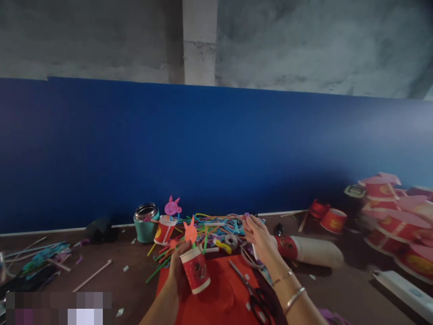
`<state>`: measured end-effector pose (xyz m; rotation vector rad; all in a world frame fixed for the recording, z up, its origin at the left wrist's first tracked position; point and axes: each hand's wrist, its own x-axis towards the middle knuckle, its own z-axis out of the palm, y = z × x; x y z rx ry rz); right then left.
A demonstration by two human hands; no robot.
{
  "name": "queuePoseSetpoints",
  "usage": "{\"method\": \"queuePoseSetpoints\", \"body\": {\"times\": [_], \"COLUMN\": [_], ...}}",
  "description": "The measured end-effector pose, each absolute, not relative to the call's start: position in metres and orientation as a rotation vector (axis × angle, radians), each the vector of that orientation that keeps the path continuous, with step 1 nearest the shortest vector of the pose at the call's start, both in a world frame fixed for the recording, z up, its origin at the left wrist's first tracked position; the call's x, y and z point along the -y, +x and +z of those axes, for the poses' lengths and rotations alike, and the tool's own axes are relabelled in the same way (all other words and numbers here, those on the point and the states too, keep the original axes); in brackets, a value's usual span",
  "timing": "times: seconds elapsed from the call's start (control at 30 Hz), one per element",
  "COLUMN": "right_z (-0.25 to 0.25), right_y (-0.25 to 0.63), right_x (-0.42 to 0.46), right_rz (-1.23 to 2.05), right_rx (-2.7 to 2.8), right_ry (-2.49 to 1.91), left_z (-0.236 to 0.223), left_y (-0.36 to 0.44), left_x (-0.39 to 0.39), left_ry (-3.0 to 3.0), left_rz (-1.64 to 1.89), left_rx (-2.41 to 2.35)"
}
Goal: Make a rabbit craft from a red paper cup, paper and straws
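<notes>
My left hand [176, 266] is closed round the side of a red and white paper cup [196, 271], which tilts a little. An orange paper cutout with two pointed ears [191, 233] stands at the cup's rim, and a bent green straw [205, 241] rises beside it. In my right hand [259, 237], raised to the right of the cup, is a slim pen-like stick [255, 252]. Its purple end shows above the fingers and its white end below; the middle is hidden. Under the hands lie a red paper sheet [216, 295] and dark-handled scissors [252, 291].
Coloured straws [165, 257] and a clear tape roll [231, 241] lie behind the hands. A teal jar [145, 228] stands near a cup with a pink cutout [164, 229]. At right are a cup stack [307, 253], a white box [404, 293] and piled red cups [389, 230].
</notes>
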<state>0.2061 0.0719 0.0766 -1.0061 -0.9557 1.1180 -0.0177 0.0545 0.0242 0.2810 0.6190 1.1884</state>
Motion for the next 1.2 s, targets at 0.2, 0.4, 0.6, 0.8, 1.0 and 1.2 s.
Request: {"method": "queuePoseSetpoints", "body": {"times": [0.2,0.4,0.6,0.8,1.0,1.2], "right_z": [0.063,0.050,0.037,0.038,0.039,0.036], "right_y": [0.189,0.166,0.156,0.153,0.143,0.139], "right_x": [-0.070,-0.067,-0.069,-0.052,-0.043,-0.041], "right_rz": [1.119,1.059,0.886,0.639,0.407,0.281], "right_rx": [1.007,1.167,1.487,1.850,2.030,2.109], "right_ry": [-1.056,-1.186,-1.322,-1.544,-1.750,-1.836], "left_z": [0.025,0.028,0.027,0.020,0.019,0.019], "left_y": [-0.019,-0.018,-0.017,-0.016,-0.016,-0.016], "left_x": [-0.050,-0.049,-0.053,-0.058,-0.056,-0.054], "left_ry": [0.271,0.259,0.242,0.257,0.319,0.393], "left_rz": [1.169,1.185,1.179,1.228,1.234,1.182], "left_rx": [-0.600,-0.633,-0.622,-0.634,-0.628,-0.668]}}
